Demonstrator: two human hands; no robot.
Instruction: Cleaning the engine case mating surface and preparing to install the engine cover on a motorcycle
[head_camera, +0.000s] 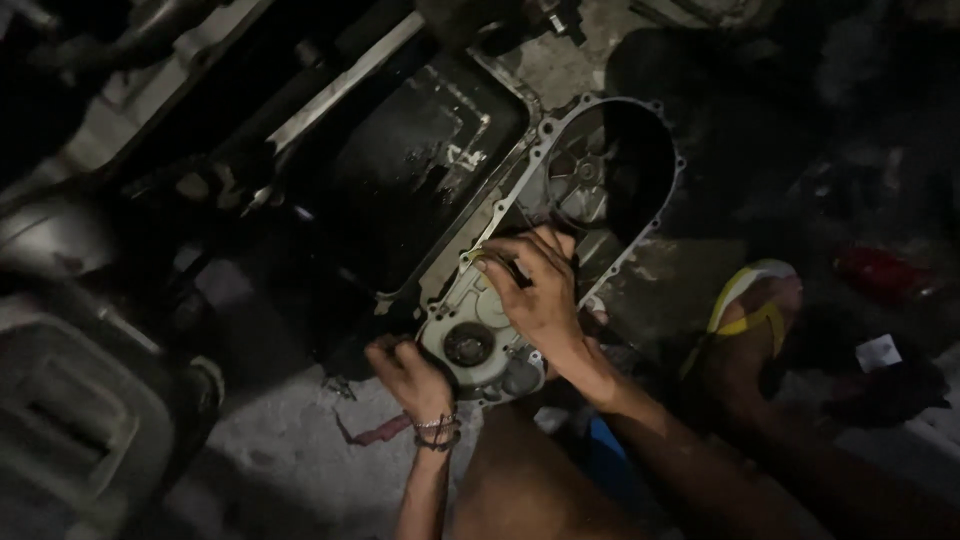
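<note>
Engine casing (560, 230), grey metal, as landmark:
- Lower left edge: covered by left hand (408, 375), fingertips out of sight beneath it; grip cannot be told.
- Middle face: part hidden under right hand (535, 290).
- Inside the upper round opening: parts too dark to tell.
- Right of casing: red thing (880, 272), blurred, kind unclear; foot in yellow sandal (745, 305), heel lost in shadow.
- Left of casing: grey moulded part (80, 420), cut off by the picture's edge.
</note>
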